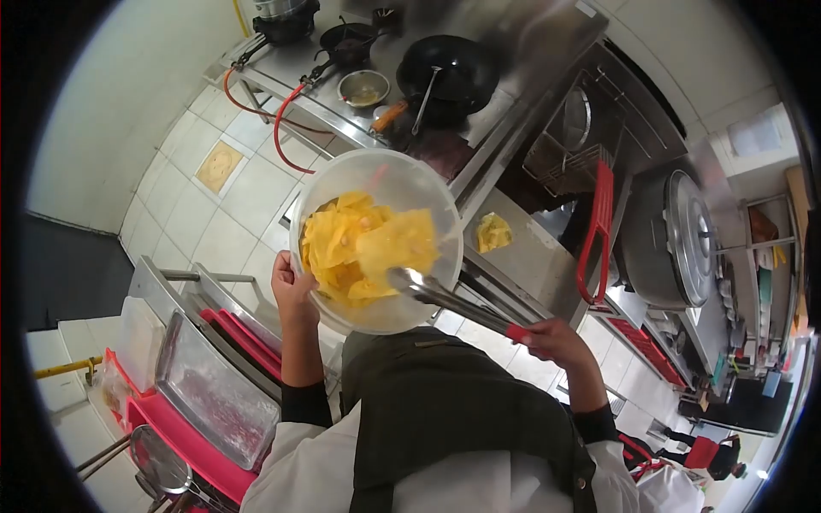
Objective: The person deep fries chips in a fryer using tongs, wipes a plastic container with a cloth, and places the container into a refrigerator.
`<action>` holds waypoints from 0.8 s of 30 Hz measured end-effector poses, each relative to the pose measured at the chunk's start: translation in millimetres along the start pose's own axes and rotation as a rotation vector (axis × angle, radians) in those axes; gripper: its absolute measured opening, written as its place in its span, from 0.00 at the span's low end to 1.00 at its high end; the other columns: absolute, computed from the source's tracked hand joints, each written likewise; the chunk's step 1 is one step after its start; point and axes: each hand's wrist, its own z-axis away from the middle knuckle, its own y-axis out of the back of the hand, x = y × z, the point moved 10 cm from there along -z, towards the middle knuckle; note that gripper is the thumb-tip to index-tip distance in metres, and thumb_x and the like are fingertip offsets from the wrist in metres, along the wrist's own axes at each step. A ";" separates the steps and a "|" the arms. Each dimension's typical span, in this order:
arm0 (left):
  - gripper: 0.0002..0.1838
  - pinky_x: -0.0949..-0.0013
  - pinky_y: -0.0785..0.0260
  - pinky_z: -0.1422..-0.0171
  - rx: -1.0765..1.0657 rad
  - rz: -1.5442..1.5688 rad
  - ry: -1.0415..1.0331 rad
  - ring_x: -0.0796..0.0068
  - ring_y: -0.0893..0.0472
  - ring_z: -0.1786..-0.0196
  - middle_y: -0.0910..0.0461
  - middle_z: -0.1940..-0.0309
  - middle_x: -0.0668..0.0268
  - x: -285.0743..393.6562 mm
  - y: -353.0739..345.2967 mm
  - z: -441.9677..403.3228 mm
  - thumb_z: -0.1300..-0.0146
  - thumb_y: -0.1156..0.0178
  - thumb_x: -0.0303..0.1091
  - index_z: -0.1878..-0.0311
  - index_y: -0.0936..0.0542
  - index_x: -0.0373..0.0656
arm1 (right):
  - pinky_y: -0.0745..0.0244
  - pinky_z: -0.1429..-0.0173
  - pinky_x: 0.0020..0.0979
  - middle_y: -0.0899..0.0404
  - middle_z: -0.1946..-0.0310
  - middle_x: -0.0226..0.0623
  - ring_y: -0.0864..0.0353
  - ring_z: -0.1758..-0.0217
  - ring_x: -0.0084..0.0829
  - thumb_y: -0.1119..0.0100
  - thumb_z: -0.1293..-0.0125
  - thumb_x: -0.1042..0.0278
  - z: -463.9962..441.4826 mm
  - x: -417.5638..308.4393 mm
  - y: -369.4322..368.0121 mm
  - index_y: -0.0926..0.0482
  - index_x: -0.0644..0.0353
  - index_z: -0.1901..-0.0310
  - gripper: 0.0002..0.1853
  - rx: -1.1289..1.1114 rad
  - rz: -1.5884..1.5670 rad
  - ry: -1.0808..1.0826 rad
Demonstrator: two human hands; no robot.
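My left hand (pixel 293 286) is closed on the rim of a translucent plastic tub (pixel 445 201), held tilted in front of my apron. Inside lies a heap of thin, yellow, chip-like pieces (pixel 338 244). My right hand (pixel 552 342) grips the red handle end of metal tongs (pixel 453 301). The tongs' tips are over the tub, against a broad yellow piece (pixel 398 244); I cannot tell whether they clamp it. Another crumpled yellow piece (pixel 493 232) sits on the steel surface to the right of the tub.
A black wok (pixel 449 73) with a ladle and a small steel bowl (pixel 363 88) stand on the stove table ahead. At right are a red-handled fryer basket (pixel 599 227) and a large lidded pot (pixel 676 235). Trays (pixel 214 389) are stacked at left. Another person (pixel 705 453) is far right.
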 end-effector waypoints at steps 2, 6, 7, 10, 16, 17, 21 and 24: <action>0.13 0.81 0.38 0.64 -0.019 0.001 -0.007 0.83 0.32 0.73 0.30 0.74 0.72 7.4 -2.5 -0.4 0.64 0.50 0.21 0.69 0.33 0.41 | 0.48 0.81 0.19 0.33 0.86 0.23 0.39 0.84 0.14 0.32 0.44 0.55 -19.1 -11.8 -17.3 0.18 0.65 0.68 0.17 -0.039 0.103 -0.016; 0.13 0.82 0.38 0.65 -0.078 0.010 -0.027 0.84 0.32 0.73 0.30 0.74 0.72 17.6 -0.9 -2.8 0.66 0.50 0.21 0.70 0.34 0.42 | 0.49 0.82 0.20 0.33 0.86 0.22 0.40 0.85 0.14 0.31 0.46 0.52 -48.8 -22.1 -30.3 0.18 0.62 0.69 0.18 -0.090 0.265 -0.050; 0.14 0.83 0.38 0.65 -0.097 0.013 -0.030 0.84 0.32 0.73 0.30 0.74 0.72 20.5 -2.4 -3.6 0.66 0.50 0.21 0.70 0.34 0.42 | 0.50 0.82 0.20 0.35 0.86 0.22 0.42 0.85 0.13 0.32 0.45 0.51 -50.1 -24.3 -35.4 0.18 0.61 0.68 0.18 -0.120 0.188 -0.073; 0.14 0.84 0.39 0.66 -0.114 -0.010 -0.058 0.85 0.32 0.73 0.30 0.75 0.73 29.8 -4.0 -3.3 0.66 0.50 0.21 0.71 0.34 0.42 | 0.51 0.83 0.20 0.36 0.87 0.21 0.43 0.86 0.13 0.33 0.44 0.50 -47.4 -31.1 -35.4 0.17 0.61 0.68 0.19 -0.135 0.216 -0.134; 0.14 0.84 0.40 0.66 -0.131 -0.074 -0.067 0.86 0.32 0.74 0.30 0.75 0.74 35.8 -4.8 -5.4 0.66 0.50 0.21 0.69 0.33 0.41 | 0.51 0.84 0.20 0.35 0.87 0.22 0.43 0.87 0.14 0.36 0.41 0.50 -38.6 -20.7 -41.2 0.17 0.61 0.64 0.19 -0.163 0.149 -0.219; 0.14 0.84 0.39 0.66 -0.135 -0.079 -0.075 0.86 0.32 0.74 0.29 0.74 0.74 34.1 -3.8 -6.6 0.65 0.50 0.20 0.69 0.33 0.41 | 0.51 0.83 0.20 0.35 0.87 0.22 0.43 0.87 0.13 0.36 0.41 0.50 -34.2 -20.0 -41.7 0.17 0.61 0.63 0.19 -0.158 0.148 -0.223; 0.13 0.83 0.38 0.65 -0.137 -0.091 -0.085 0.86 0.31 0.72 0.28 0.73 0.73 30.4 -3.4 -11.0 0.63 0.49 0.20 0.69 0.32 0.41 | 0.50 0.83 0.19 0.35 0.87 0.22 0.42 0.86 0.13 0.35 0.42 0.54 -7.5 -16.4 -31.6 0.18 0.62 0.62 0.18 -0.108 0.146 -0.206; 0.13 0.82 0.36 0.63 -0.080 -0.108 -0.123 0.85 0.30 0.71 0.27 0.71 0.72 27.4 1.0 -15.4 0.62 0.48 0.20 0.68 0.31 0.41 | 0.50 0.82 0.19 0.33 0.85 0.22 0.41 0.86 0.13 0.33 0.42 0.57 29.7 -18.1 0.6 0.18 0.64 0.63 0.16 0.053 0.074 -0.135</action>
